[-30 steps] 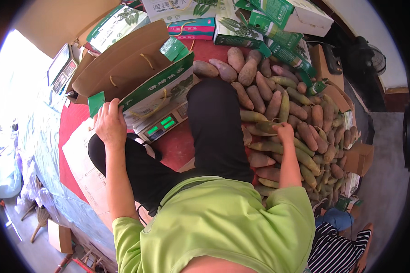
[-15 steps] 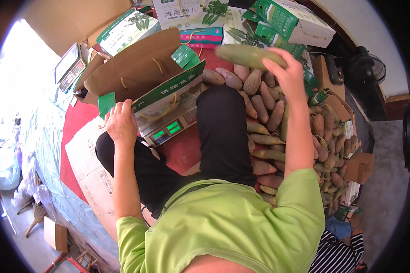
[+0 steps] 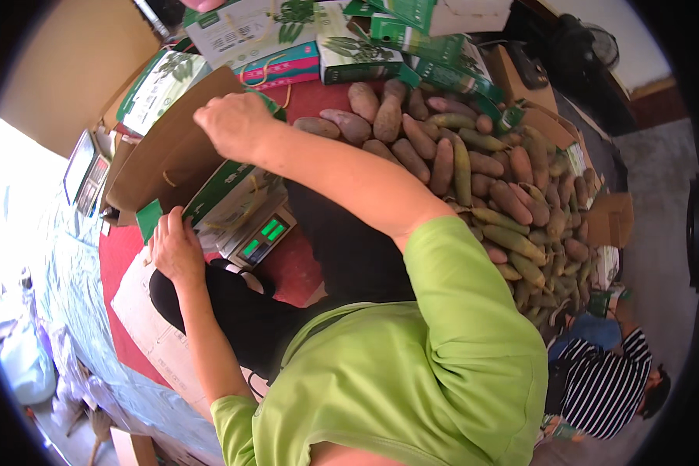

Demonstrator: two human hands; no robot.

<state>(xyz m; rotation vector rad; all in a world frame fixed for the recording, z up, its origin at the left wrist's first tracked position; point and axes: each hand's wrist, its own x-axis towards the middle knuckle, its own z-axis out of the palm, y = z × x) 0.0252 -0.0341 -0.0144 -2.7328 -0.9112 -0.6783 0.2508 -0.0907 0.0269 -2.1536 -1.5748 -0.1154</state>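
An open carton with a brown inside (image 3: 149, 167) and green printed outer walls stands on a weighing scale (image 3: 262, 237) with lit green displays. My left hand (image 3: 177, 250) grips the carton's near edge, beside a green corner flap. Over the carton's opening is my right hand (image 3: 237, 128), its fingers curled downward. Whatever lies under those fingers is hidden, and no radish shows in that hand. To the right lies a heap of reddish-brown sweet potatoes (image 3: 443, 167) mixed with long green radishes (image 3: 512, 242).
Printed cartons (image 3: 248, 31) and a pink and blue box (image 3: 279, 66) stand behind the heap. Another scale (image 3: 89, 175) is at the left. A black fan (image 3: 594, 46) sits at the far right. A person in a striped top (image 3: 602, 388) is at the lower right.
My right hand has swung left from above the heap to the carton's opening; the green radish it held is out of sight. My left hand stays on the carton's edge. The view has shifted.
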